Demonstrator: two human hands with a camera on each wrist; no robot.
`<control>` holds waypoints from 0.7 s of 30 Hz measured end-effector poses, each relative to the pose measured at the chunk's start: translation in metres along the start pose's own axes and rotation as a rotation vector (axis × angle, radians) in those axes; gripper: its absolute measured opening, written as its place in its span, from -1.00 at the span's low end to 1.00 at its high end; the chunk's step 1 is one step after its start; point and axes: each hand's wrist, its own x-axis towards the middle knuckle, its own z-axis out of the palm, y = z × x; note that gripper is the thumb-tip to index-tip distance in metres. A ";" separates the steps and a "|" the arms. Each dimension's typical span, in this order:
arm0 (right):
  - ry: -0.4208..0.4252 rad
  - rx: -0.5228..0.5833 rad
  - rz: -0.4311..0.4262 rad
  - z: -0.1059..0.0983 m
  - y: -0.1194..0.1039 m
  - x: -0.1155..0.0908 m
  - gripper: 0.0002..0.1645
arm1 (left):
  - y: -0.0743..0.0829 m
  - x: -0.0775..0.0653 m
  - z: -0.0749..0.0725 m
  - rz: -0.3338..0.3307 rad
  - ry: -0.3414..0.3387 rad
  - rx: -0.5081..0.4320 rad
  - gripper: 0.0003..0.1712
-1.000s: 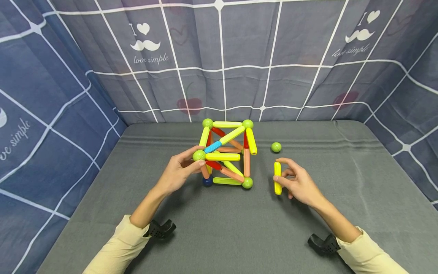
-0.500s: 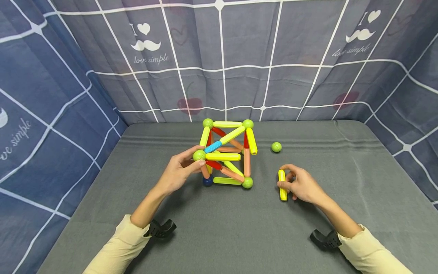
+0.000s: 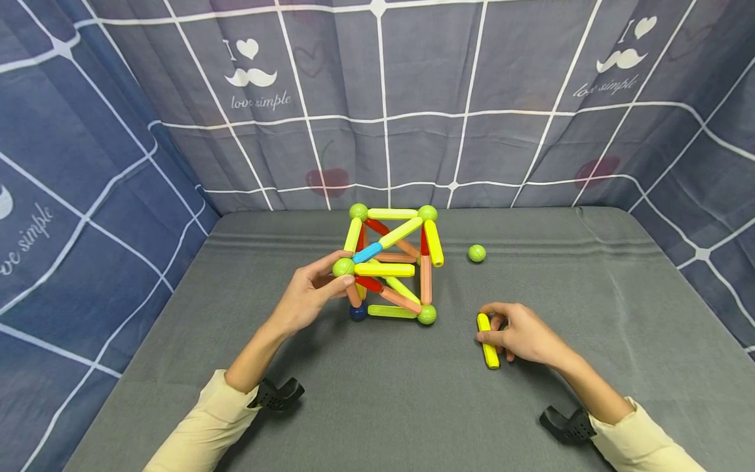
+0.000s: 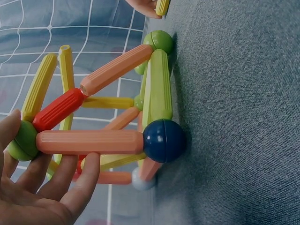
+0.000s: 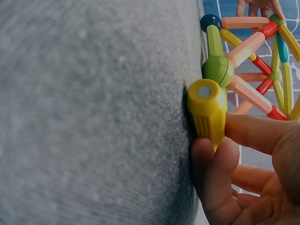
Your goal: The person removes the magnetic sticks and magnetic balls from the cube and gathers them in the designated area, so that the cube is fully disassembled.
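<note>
A cube-like frame of magnetic rods and balls stands on the grey table. My left hand pinches the green ball at its upper front left corner. From that ball a yellow rod juts to the right with its far end free. Another yellow rod hangs free off the upper back right ball. To the right of the frame, my right hand holds a loose yellow magnetic rod between thumb and fingers, close over the cloth. A dark blue ball forms the lower front left corner.
A loose green ball lies on the table right of the frame, beyond my right hand. Grey cloth covers the table. Checked fabric curtains hang behind it and on both sides.
My right hand has moved toward the near edge and slightly right, carrying the yellow magnetic rod, which now tilts more. My left hand and the frame have stayed in place.
</note>
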 end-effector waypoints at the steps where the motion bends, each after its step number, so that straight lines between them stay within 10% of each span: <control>1: -0.002 0.001 0.000 0.000 0.000 0.000 -0.40 | 0.000 0.000 0.000 0.000 0.000 0.001 -0.52; 21: 0.088 0.067 -0.014 -0.014 -0.024 0.002 -0.51 | 0.000 0.000 0.001 -0.001 -0.001 -0.026 -0.52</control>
